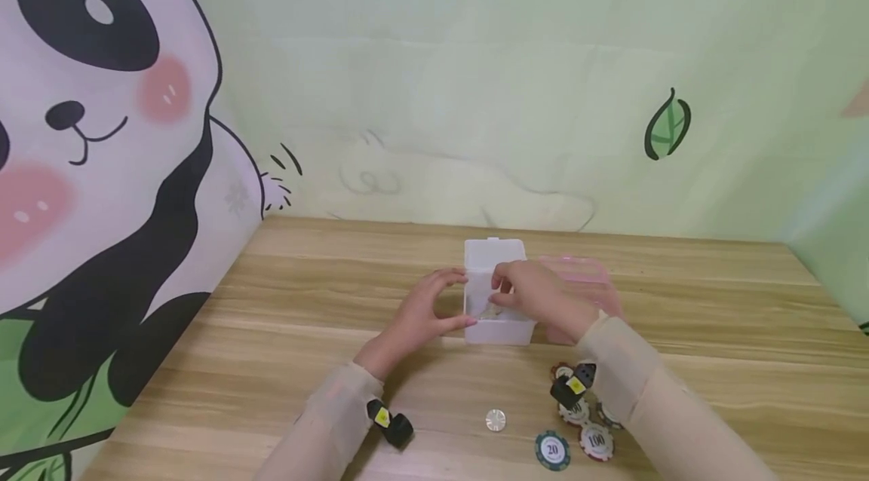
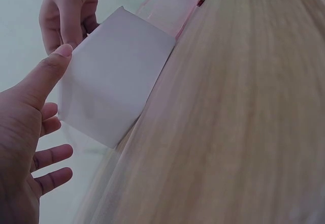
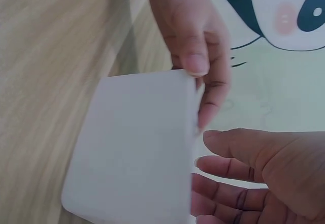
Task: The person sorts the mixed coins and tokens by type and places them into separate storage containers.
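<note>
An open white plastic box point(image 1: 498, 332) stands on the table, its lid point(image 1: 494, 252) tipped back. My left hand point(image 1: 424, 311) holds the box at its left side; in the left wrist view the thumb point(image 2: 48, 74) lies on the rim, with several fingers spread out straight. Over the opening, my right hand point(image 1: 536, 289) reaches in with bent fingers. The right wrist view shows a gap between that hand's thumb and forefinger, with nothing seen between them. Something small and shiny point(image 1: 490, 310) lies inside the box, too unclear to name.
A translucent pink container point(image 1: 587, 281) sits right of the white box, partly behind my right forearm. Several poker chips point(image 1: 596, 441) lie near my right sleeve, with a green-edged chip point(image 1: 553, 451) beside them. A round silvery disc point(image 1: 495, 421) lies apart. A panda-printed backdrop point(image 1: 434, 89) rises behind the table.
</note>
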The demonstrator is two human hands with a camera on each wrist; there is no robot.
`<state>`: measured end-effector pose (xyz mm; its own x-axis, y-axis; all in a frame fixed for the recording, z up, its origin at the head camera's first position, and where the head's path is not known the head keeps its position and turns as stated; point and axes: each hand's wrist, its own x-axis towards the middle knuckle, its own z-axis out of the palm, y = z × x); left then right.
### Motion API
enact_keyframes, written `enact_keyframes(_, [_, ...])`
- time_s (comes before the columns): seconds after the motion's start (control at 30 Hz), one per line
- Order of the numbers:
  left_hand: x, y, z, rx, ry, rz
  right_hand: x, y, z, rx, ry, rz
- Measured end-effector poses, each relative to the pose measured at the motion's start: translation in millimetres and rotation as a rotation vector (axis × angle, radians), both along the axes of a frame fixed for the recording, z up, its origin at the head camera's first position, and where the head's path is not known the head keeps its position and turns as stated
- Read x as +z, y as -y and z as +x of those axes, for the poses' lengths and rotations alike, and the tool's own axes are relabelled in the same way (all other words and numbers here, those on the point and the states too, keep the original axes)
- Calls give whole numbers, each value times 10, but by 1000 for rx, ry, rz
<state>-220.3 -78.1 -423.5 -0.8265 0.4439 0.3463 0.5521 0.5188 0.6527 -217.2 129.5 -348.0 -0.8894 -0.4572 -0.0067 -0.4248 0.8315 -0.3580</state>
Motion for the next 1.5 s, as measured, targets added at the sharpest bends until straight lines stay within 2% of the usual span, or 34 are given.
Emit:
enact_keyframes(0.2, [-10, 1, -7, -2, -3, 2, 81, -67, 154, 3, -12, -77])
enact_keyframes(0.37, [-10, -4, -5, 6, 6, 3, 118, -100, 305, 2, -21, -98])
enact_keyframes(0.7, [-15, -10, 0, 5, -5, -4, 94, -177, 569, 107, -98, -182])
enact_keyframes(0.87, [-10, -9, 7, -1, -2, 1, 19, -199, 742, 130, -63, -210])
enact_keyframes(1.2, [-16, -11, 3, 6, 21, 1, -240, -187, 1051, 161, -49, -161])
enact_keyframes(1.43, [-20, -15, -5, 7, 27, -3, -408, -152, 1158, 156, -22, -111])
enact_keyframes(1.5, [-11, -20, -20, 5, 13, 1, -442, -145, 1164, 160, -51, -85])
